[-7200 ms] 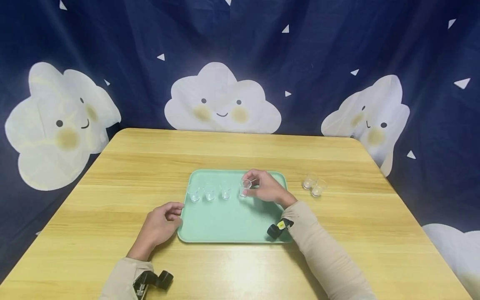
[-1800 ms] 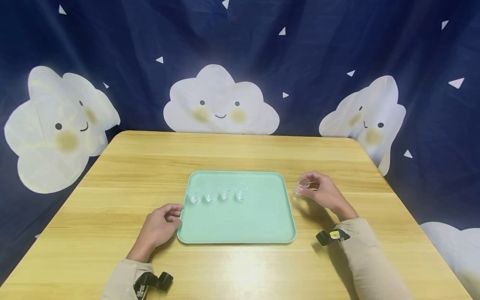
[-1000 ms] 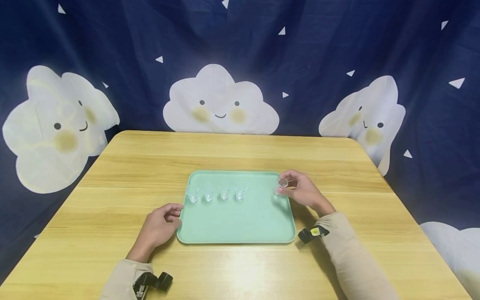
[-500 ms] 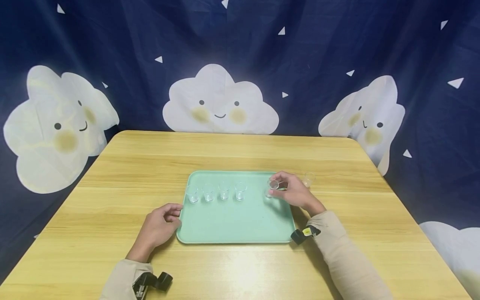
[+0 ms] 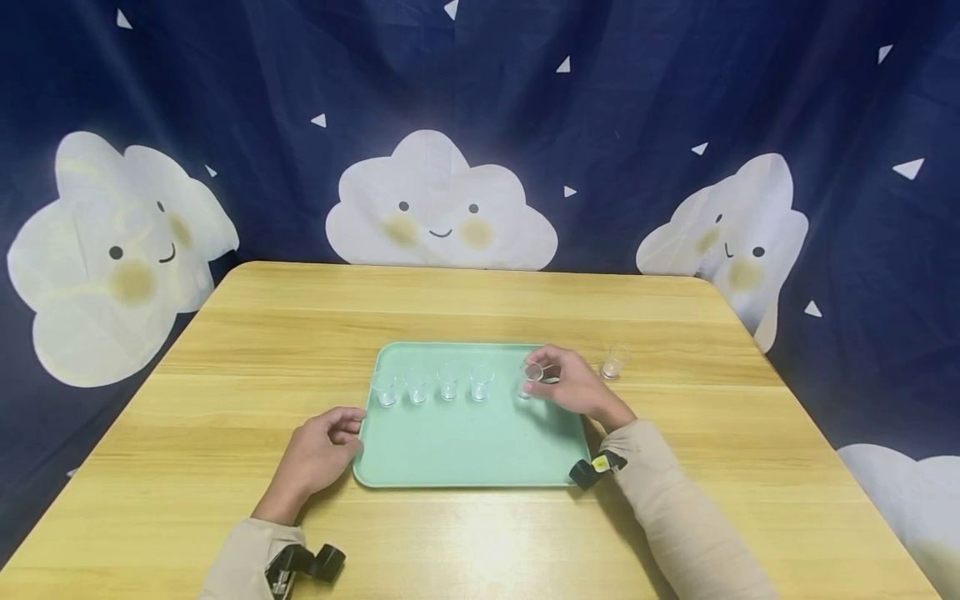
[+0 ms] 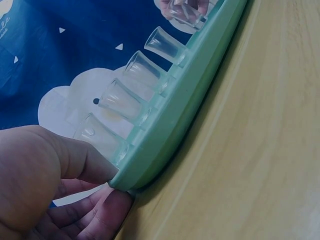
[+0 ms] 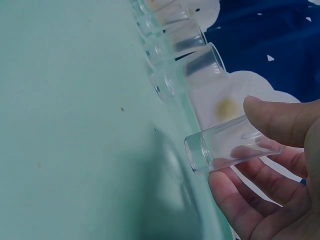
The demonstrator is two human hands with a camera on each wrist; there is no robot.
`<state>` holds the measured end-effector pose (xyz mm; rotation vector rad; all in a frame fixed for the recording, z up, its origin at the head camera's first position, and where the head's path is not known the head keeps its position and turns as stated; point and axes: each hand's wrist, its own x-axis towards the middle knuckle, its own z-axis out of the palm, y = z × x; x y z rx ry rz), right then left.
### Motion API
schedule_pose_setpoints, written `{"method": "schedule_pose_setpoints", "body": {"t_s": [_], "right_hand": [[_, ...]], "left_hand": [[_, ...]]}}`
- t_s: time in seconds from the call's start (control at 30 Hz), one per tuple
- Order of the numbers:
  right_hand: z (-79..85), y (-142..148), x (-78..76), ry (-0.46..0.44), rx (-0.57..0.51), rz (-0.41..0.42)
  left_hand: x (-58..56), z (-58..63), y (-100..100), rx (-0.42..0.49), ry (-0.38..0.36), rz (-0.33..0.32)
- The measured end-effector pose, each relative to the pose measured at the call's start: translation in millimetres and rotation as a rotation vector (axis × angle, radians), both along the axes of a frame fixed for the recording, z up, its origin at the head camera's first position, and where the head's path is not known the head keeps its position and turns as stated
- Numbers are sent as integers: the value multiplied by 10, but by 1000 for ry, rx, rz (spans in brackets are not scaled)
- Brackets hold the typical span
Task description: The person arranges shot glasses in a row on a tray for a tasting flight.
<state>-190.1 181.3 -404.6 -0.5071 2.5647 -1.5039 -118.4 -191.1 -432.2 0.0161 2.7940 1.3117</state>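
My right hand [image 5: 573, 385] holds a small clear shot glass [image 7: 225, 145] between thumb and fingers, upright over the right half of the green tray [image 5: 472, 454]. In the right wrist view the glass's thick base is close above the tray; whether it touches cannot be told. Several like shot glasses [image 5: 448, 385] stand in a row on the tray, to the left of the held one. My left hand [image 5: 318, 446] is at the tray's left edge, and in the left wrist view its thumb and fingers [image 6: 82, 160] pinch the rim.
One more shot glass [image 5: 612, 363] stands on the wooden table [image 5: 480, 542], right of the tray and behind my right hand. A dark blue curtain [image 5: 480, 75] with cloud prints hangs behind the table's far edge.
My right hand has set a glass in the row, picked another from the table at right, and carried it left over the tray. The left hand stays on the tray's edge.
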Motion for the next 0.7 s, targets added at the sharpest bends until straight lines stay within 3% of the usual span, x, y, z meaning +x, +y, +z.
{"method": "schedule_pose_setpoints", "body": {"t_s": [0.23,0.47,0.57,0.7], "right_hand": [[-4,-71,-13,-14,-13,11],[263,-245,138,-25,-6,23],[259,-262,130,-16,12,28],[83,-230,21,-9,7,30]], "left_hand": [[1,-4,0,4,-6,2],[6,7,-2,0,-4,0],[9,14,2,-3,-1,-1],[10,20,6,1,1,-2]]}}
